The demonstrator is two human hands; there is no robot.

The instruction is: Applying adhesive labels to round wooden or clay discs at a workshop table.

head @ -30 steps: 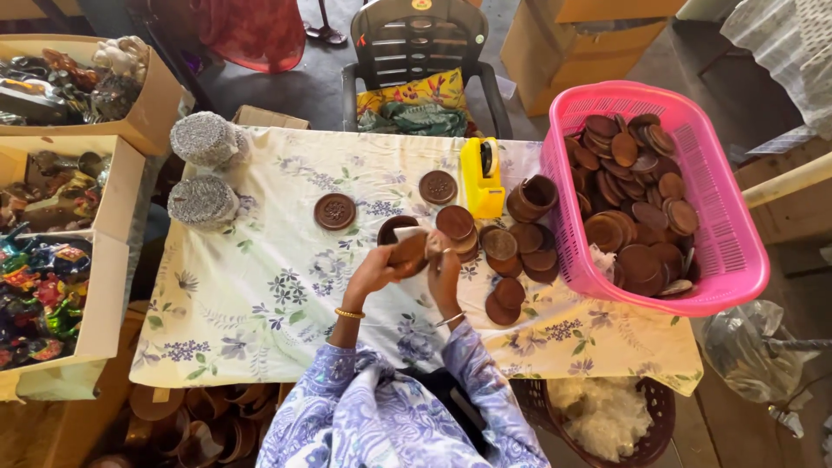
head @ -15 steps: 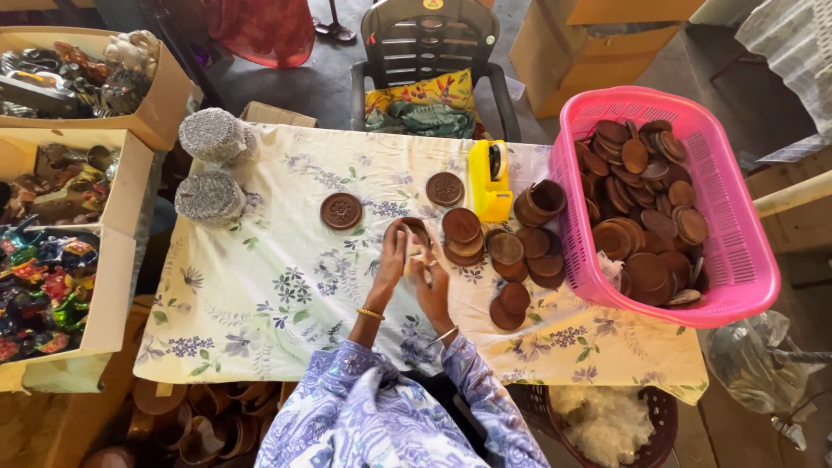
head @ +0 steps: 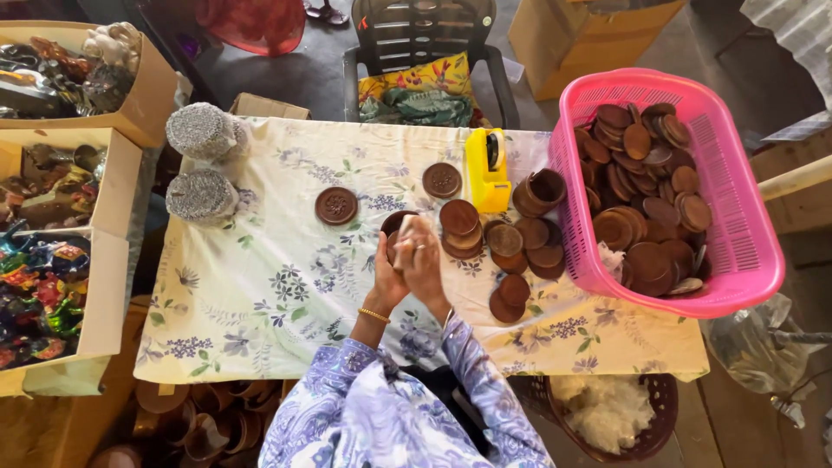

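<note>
Place: a small craft workshop, packing by hand.
Worktop: floral cloth point(head: 260, 295) over a table.
Stock: pink basket point(head: 745, 251) heaped with brown discs point(head: 646, 186); more stacked discs point(head: 520, 251) alongside.
Supplies: cardboard boxes point(head: 113, 260) of bright wrappers; a yellow tape dispenser point(head: 487, 169).

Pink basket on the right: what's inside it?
The pink basket holds a heap of round brown discs, overlapping and some tilted, with a bit of white stuffing at its near-left corner. The basket's floor is covered by the heap.
</note>
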